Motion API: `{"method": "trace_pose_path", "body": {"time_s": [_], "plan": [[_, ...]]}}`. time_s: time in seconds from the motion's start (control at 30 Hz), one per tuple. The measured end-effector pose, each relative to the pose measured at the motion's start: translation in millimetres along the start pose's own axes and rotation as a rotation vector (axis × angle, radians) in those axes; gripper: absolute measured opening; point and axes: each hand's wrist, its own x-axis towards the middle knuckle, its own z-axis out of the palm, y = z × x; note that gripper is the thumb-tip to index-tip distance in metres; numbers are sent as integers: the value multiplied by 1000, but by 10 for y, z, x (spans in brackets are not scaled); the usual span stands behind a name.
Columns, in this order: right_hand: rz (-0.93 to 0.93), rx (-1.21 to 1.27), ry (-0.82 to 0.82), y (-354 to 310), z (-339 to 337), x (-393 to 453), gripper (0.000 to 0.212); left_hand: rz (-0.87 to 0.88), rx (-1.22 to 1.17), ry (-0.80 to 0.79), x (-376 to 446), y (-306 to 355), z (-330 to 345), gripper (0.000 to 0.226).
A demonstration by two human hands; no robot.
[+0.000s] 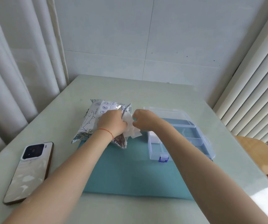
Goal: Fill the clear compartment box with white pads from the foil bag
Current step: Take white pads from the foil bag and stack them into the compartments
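pulling white pads out of the bag's mouth is, we judge, the step in hand. our left hand [113,122] lies curled on the crinkled silver foil bag with blue line drawings [97,120], its grip closed over the bag's open right-hand end and, it seems, over part of the bunched white soft pads [132,130] that spill from there. our right hand [142,119] sits just beside it, fingers curled in a pinch at the pads' upper right edge; the fingertips are hidden from us, so we take the pinch from the curl of the hand.

the relation that matters: the clear plastic compartment box with a blue latch [181,139] lies to the right of the pads and a little nearer to us, its lid thrown back toward the wall. our right hand is between pads and box, so it is the nearer hand for the carry, while the left stays on the bag side to hold it down. the bag's long axis runs from far left to near right, with its mouth pointing at the box, so the pads come out already heading the right way.

something white already shows in the box's near left compartment; the other compartments look empty, so we judge the filling barely begun.

bag and box both rest partly on a teal rectangular mat [130,172] on the pale green tabletop [146,92]. a pearly white phone with a dark camera block [29,172] lies well apart at the left.
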Motion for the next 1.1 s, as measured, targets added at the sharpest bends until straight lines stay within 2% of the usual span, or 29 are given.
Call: {"method": "trace_pose_path", "body": {"time_s": [0.13,0.27,0.43,0.63,0.87,1.0,1.1], "plan": [[13,82,55,0,20,74,26,36,-104,22,-15,-55,-21,22],[21,126,103,-51,30,96,30,71,-155,44,-18,-67,-12,37],[2,162,200,-71,45,95,12,41,-123,25,14,-76,-1,34],[-15,207,127,-94,56,62,29,28,-113,41,-11,-32,-40,31],[0,294,182,-145,88,102,26,8,-110,40,-22,-42,-46,28],[-11,199,163,-126,109,85,22,3,-102,38,-37,-43,-38,20],[-14,186,148,-130,116,66,16,3,-112,34,-33,-47,-35,25]]}}
